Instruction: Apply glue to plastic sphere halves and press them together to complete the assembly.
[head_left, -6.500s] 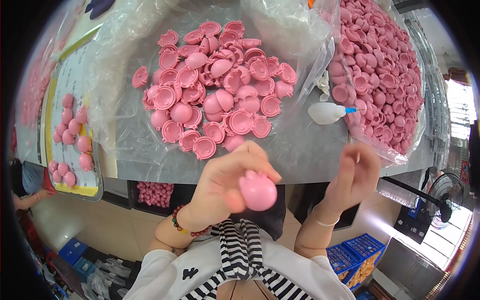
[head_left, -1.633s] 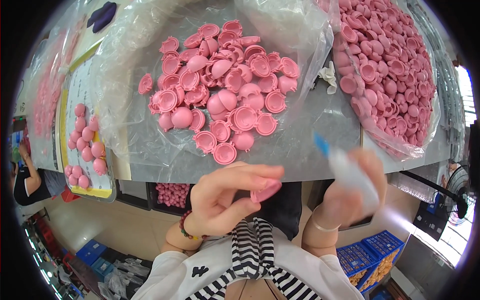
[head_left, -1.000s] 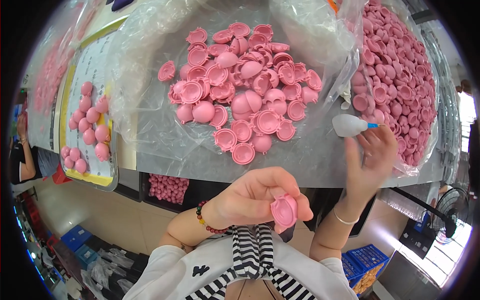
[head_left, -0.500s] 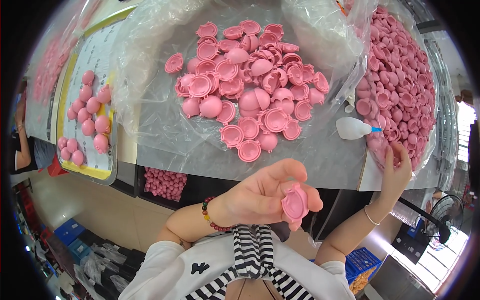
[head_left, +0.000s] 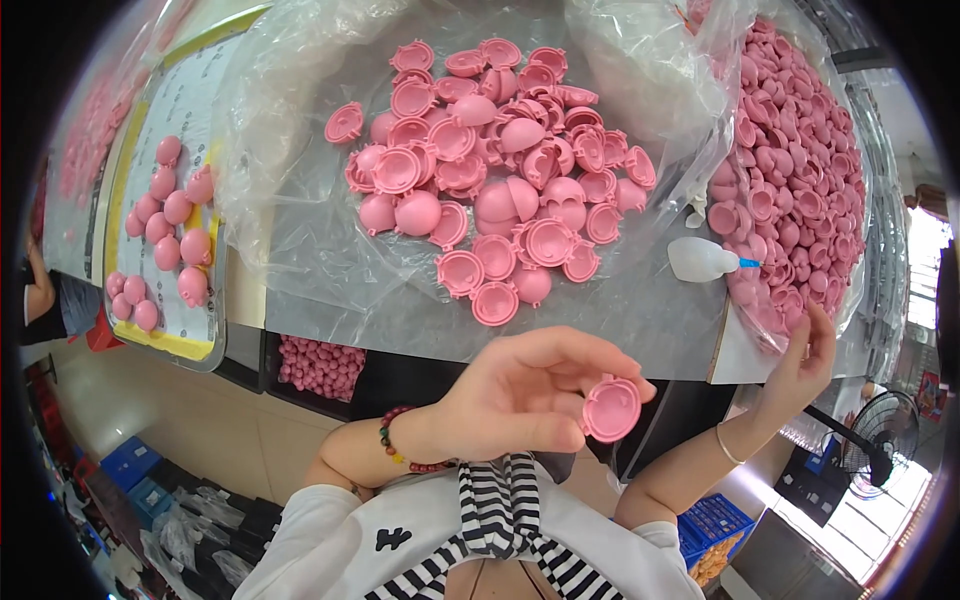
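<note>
My left hand (head_left: 530, 390) is closed on a small round pink plastic half-shell (head_left: 611, 409), gripped between thumb and fingers just off the table's front edge. The hollow side of this piece faces up. My right hand (head_left: 808, 355) is at the near edge of a large heap of pink half-shells (head_left: 790, 170) in clear plastic on the right. Its fingers are stretched out with nothing visible between them. A loose pile of pink half-shells and ball-like pieces (head_left: 500, 150) lies on the plastic sheet in front of me.
A white squeeze bottle (head_left: 700, 259) with a blue tip lies between pile and heap. On the left, a yellow-edged tray (head_left: 140, 220) carries several pink balls. Below the tabletop, a dark bin (head_left: 320, 368) contains more pink pieces. A fan (head_left: 882, 440) stands at the right.
The half-shell in my left hand has turned so its hollow faces up more fully. My right hand's fingers have straightened, and it has shifted slightly right.
</note>
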